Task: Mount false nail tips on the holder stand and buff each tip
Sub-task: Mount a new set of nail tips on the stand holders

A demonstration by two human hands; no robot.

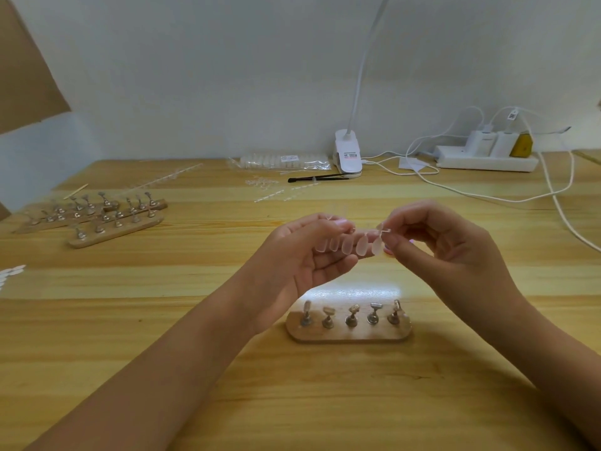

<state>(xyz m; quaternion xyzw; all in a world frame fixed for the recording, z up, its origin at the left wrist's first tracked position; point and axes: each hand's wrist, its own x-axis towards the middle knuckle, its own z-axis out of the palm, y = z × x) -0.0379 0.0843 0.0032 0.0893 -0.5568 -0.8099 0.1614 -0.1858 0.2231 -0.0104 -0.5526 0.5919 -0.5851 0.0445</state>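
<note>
Nail-tip strip [353, 245] crosswise between left hand [300, 255] and right hand [455, 252], tips downward

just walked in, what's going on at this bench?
A person holds a strip of clear nail tips in the air with both hands. The left hand grips one end and the right hand pinches the tip at the other end, probably to snap it off. Below them, the wooden holder stand sits on the table with five metal pegs; whether any peg carries a tip is unclear. Spare stands lie at far left.
</note>
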